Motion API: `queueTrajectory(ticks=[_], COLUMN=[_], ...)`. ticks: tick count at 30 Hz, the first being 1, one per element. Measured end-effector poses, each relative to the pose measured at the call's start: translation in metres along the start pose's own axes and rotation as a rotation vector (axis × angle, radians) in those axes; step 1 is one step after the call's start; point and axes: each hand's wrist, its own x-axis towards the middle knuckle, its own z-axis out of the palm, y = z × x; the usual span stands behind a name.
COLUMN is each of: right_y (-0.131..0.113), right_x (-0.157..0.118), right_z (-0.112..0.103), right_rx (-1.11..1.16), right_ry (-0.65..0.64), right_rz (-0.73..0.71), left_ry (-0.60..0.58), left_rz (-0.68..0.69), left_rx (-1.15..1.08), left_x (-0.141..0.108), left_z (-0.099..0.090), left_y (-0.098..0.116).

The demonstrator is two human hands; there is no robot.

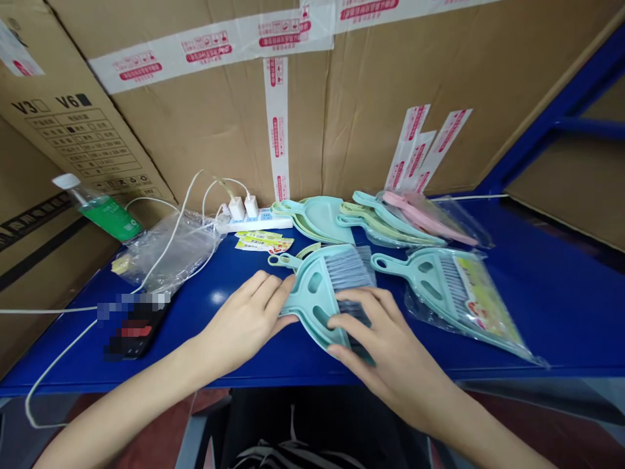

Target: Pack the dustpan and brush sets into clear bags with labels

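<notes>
A light teal brush [312, 286] with grey-blue bristles lies with a teal dustpan under its right end, above the blue table. My left hand [263, 299] is closed round its handle end. My right hand [374, 332] has its fingers bent over the bristles and the lower edge of the brush, thumb beneath. Just behind them, more brush handles and bristles show in part. To the right lies a bagged teal brush and dustpan set [434, 286] with a yellow-green card inside.
Stacked teal and green dustpans [325, 218] and bagged sets with a pink one [430, 218] lie at the back. A white power strip [268, 220], cards [263, 241], plastic bags [168, 251], a green-labelled bottle [110, 215] and cables are at left. Cardboard boxes [215, 124] stand behind.
</notes>
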Motion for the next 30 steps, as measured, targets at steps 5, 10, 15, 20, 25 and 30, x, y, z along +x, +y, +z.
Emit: queueTrajectory(ticks=[5, 10, 15, 20, 25, 30], right_y=[-0.004, -0.007, -0.008, -0.006, -0.002, 0.002], right_x=[0.014, 0.020, 0.023, 0.026, 0.029, 0.031], right_z=[0.011, 0.009, 0.010, 0.012, 0.014, 0.016], right_rx=[0.035, -0.117, -0.140, -0.065, -0.025, 0.009], right_ry=[-0.022, 0.142, 0.187, 0.170, 0.184, 0.180], right_rz=[0.052, -0.021, -0.050, -0.007, 0.005, 0.042], left_ry=[-0.016, 0.004, 0.023, -0.003, -0.012, -0.003], left_rz=[-0.006, 0.010, 0.051, 0.017, 0.007, -0.018], left_rx=[0.021, 0.056, 0.078, 0.060, 0.024, -0.090], left_x=[-0.002, 0.001, 0.008, 0.009, 0.010, 0.013], left_z=[0.001, -0.005, -0.013, -0.012, -0.006, -0.002], left_y=[-0.001, -0.003, -0.005, -0.008, -0.011, -0.014])
